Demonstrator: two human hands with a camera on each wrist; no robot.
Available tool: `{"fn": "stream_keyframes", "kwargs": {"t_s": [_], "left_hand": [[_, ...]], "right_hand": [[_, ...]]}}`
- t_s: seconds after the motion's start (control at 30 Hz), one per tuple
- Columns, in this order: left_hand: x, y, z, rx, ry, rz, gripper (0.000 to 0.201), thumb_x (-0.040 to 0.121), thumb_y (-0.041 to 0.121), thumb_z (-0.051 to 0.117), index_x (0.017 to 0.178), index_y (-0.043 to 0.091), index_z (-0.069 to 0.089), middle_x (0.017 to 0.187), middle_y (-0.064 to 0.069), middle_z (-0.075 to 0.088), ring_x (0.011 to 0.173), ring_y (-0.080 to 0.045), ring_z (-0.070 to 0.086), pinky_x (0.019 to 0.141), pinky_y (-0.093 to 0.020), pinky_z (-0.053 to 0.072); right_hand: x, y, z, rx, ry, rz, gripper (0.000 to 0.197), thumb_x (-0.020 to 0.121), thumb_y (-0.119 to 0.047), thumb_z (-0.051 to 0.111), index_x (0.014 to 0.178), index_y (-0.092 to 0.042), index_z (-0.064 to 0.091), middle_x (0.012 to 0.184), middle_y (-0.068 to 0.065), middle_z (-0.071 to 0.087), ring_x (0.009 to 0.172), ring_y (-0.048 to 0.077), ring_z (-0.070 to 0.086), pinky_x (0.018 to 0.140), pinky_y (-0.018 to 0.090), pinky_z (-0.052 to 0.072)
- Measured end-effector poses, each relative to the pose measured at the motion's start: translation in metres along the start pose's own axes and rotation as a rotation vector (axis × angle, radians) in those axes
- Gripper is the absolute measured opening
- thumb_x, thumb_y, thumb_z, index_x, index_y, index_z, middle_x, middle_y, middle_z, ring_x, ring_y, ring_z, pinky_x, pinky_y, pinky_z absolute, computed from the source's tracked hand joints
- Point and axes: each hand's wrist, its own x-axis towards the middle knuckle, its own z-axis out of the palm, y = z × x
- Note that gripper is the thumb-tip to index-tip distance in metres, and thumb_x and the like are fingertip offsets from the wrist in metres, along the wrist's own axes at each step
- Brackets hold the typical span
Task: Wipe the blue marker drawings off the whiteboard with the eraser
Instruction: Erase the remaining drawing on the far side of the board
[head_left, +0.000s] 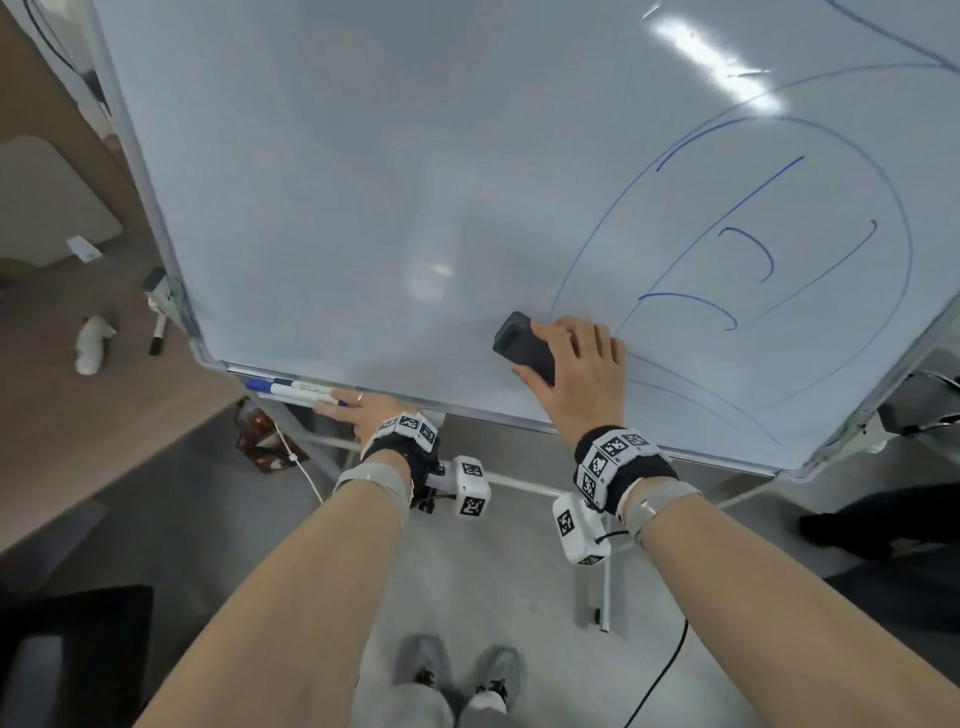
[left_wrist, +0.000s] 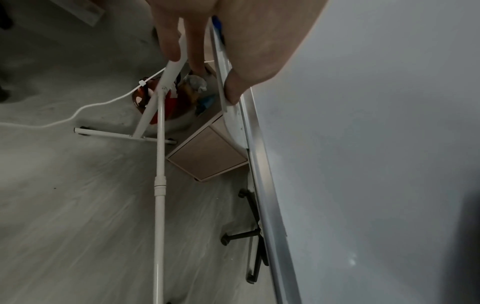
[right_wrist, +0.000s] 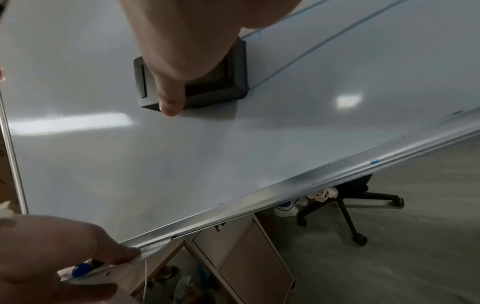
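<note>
My right hand (head_left: 576, 358) grips a dark grey eraser (head_left: 521, 344) and presses it flat against the whiteboard (head_left: 363, 182) near its lower middle. In the right wrist view the eraser (right_wrist: 233, 67) sits under my thumb at the end of a blue line. Blue marker drawings (head_left: 779, 249) of curves and strokes cover the board's right part. My left hand (head_left: 358, 408) holds the marker tray (head_left: 291, 387) at the board's lower edge, thumb on top and fingers underneath; the left wrist view shows the thumb (left_wrist: 239, 86) on the tray's rim.
Blue-capped markers (head_left: 283, 385) lie in the tray. The white stand legs (left_wrist: 158, 185) spread below the board. An office chair base (right_wrist: 348, 205) and a wooden cabinet (right_wrist: 241, 263) stand behind it. A white cable (left_wrist: 78, 111) trails across the grey floor.
</note>
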Motion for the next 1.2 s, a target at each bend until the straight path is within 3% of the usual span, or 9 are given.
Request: {"fn": "stream_keyframes", "kwargs": {"t_s": [0.13, 0.3, 0.5, 0.63, 0.73, 0.83, 0.93, 1.1, 1.2], "left_hand": [[-0.020, 0.009, -0.007, -0.011, 0.208, -0.013, 0.090, 0.087, 0.005, 0.064, 0.155, 0.000, 0.004, 0.161, -0.023, -0.001, 0.128, -0.037, 0.047, 0.099, -0.038, 0.045], [-0.025, 0.011, -0.005, -0.035, 0.230, -0.011, 0.092, 0.085, -0.001, 0.062, 0.156, 0.006, 0.003, 0.161, -0.023, -0.005, 0.115, -0.037, 0.055, 0.096, -0.042, 0.046], [-0.032, 0.004, 0.000, 0.015, 0.219, 0.031, 0.102, 0.080, 0.003, 0.070, 0.156, 0.010, 0.002, 0.160, -0.025, -0.007, 0.104, -0.036, 0.062, 0.087, -0.042, 0.052], [-0.039, 0.006, -0.003, 0.027, 0.200, 0.014, 0.112, 0.075, 0.001, 0.076, 0.156, 0.013, -0.001, 0.161, -0.023, -0.010, 0.102, -0.033, 0.062, 0.081, -0.041, 0.052], [-0.037, 0.002, -0.006, 0.003, 0.139, 0.031, 0.098, 0.084, 0.000, 0.064, 0.156, 0.008, -0.001, 0.161, -0.023, -0.012, 0.116, -0.035, 0.055, 0.091, -0.042, 0.050], [-0.039, 0.002, -0.012, 0.004, 0.084, 0.091, 0.079, 0.092, 0.000, 0.053, 0.153, -0.004, 0.003, 0.160, -0.026, -0.006, 0.141, -0.039, 0.030, 0.105, -0.044, 0.043], [-0.035, -0.002, -0.005, 0.076, 0.176, 0.107, 0.088, 0.088, -0.002, 0.054, 0.152, -0.006, -0.005, 0.160, -0.022, -0.013, 0.148, -0.038, 0.015, 0.103, -0.040, 0.045], [-0.056, 0.003, 0.000, 0.006, 0.256, -0.005, 0.094, 0.091, 0.011, 0.059, 0.153, 0.001, -0.011, 0.162, -0.017, -0.008, 0.151, -0.033, 0.006, 0.114, -0.039, 0.030], [-0.068, 0.009, 0.002, -0.037, 0.094, -0.023, 0.078, 0.095, 0.022, 0.055, 0.154, 0.001, 0.009, 0.162, -0.016, 0.014, 0.148, -0.033, 0.020, 0.116, -0.047, 0.027]], "right_hand": [[-0.001, -0.005, 0.011, -0.008, -0.065, -0.065, 0.050, 0.076, -0.044, 0.078, 0.118, -0.024, 0.063, 0.113, 0.004, 0.059, 0.100, 0.029, 0.051, 0.085, 0.042, 0.038], [-0.008, -0.010, 0.021, -0.061, -0.204, -0.170, 0.055, 0.068, -0.043, 0.086, 0.115, -0.025, 0.065, 0.108, 0.002, 0.061, 0.096, 0.028, 0.053, 0.080, 0.040, 0.035], [0.033, 0.002, -0.029, -0.133, 0.073, 0.092, 0.050, 0.087, -0.048, 0.066, 0.127, -0.020, 0.056, 0.121, 0.005, 0.059, 0.104, 0.030, 0.050, 0.086, 0.043, 0.039], [0.049, 0.009, -0.045, -0.105, 0.160, 0.126, 0.051, 0.086, -0.047, 0.068, 0.124, -0.016, 0.056, 0.121, 0.008, 0.057, 0.104, 0.032, 0.050, 0.088, 0.042, 0.041], [0.030, 0.005, -0.029, -0.077, 0.029, 0.026, 0.050, 0.080, -0.046, 0.075, 0.119, -0.019, 0.057, 0.116, 0.007, 0.057, 0.100, 0.032, 0.049, 0.083, 0.042, 0.039], [-0.005, 0.006, 0.001, -0.138, -0.205, -0.160, 0.055, 0.070, -0.045, 0.084, 0.114, -0.022, 0.061, 0.110, 0.005, 0.060, 0.095, 0.031, 0.052, 0.078, 0.041, 0.038], [-0.025, 0.007, 0.014, -0.180, -0.284, -0.220, 0.058, 0.065, -0.044, 0.088, 0.113, -0.023, 0.063, 0.107, 0.003, 0.061, 0.093, 0.029, 0.054, 0.077, 0.040, 0.034], [0.001, 0.023, -0.024, -0.175, -0.059, -0.068, 0.051, 0.082, -0.045, 0.072, 0.124, -0.020, 0.058, 0.118, 0.007, 0.059, 0.100, 0.032, 0.052, 0.082, 0.042, 0.038], [0.030, 0.041, -0.057, -0.155, 0.152, 0.090, 0.048, 0.089, -0.047, 0.064, 0.129, -0.021, 0.056, 0.122, 0.007, 0.058, 0.103, 0.029, 0.048, 0.087, 0.041, 0.037]]}}
